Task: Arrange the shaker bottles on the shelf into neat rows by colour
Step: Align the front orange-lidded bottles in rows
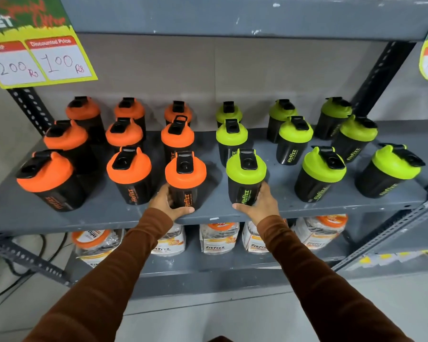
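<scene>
A: What is at the far left?

B: A yellow-green paper price card (38, 49) hangs from the upper shelf, handwritten 200 and 100. Below it, on the grey metal shelf (215, 211), stand nine black plastic shaker bottles with orange lids (131, 134), three rows deep and three across, all upright.

A: And the left hand?

B: The left hand (168, 201), in a brown sleeve, is wrapped around the lower body of the front orange-lidded shaker bottle (185, 180), thumb across the front near the shelf edge. That bottle stands at the front of the third orange column.

A: To its right?

B: The right hand (260, 204) grips the front green-lidded black shaker bottle (245, 177) low on its body, thumb at the front. The two held bottles stand near each other with a gap between, both resting on the shelf.

A: Further right?

B: The other black shaker bottles with lime-green lids (294, 137) fill the right half, also in three rows. On the lower shelf sit clear plastic jars with orange lids (218, 236).
</scene>
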{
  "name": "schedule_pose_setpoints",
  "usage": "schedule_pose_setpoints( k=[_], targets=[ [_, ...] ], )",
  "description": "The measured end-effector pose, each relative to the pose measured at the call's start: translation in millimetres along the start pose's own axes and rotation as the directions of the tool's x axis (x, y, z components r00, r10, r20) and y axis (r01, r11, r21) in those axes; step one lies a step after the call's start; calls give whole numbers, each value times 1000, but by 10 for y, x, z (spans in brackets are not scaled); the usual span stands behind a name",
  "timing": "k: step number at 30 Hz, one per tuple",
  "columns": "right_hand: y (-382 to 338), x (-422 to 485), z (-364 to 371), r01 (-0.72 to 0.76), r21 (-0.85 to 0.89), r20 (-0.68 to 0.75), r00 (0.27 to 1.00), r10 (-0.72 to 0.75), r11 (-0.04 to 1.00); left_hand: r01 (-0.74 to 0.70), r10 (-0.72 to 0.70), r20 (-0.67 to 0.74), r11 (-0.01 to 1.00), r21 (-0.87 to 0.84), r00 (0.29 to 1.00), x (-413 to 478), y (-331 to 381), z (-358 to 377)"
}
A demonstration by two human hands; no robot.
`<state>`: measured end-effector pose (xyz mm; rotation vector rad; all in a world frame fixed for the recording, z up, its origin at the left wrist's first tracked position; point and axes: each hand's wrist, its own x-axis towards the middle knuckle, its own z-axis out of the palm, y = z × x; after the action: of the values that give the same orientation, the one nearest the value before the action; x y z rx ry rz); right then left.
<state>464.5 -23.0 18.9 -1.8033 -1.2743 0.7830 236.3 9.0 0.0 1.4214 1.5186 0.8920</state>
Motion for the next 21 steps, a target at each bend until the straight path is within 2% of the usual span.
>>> schedule_pose_setpoints(
  k=[21],
  targets=[
    [72,70,26,20,9,23,1000,-21,1000,-11,11,17,1000,17,1000,-29,26,-6]
  ],
)
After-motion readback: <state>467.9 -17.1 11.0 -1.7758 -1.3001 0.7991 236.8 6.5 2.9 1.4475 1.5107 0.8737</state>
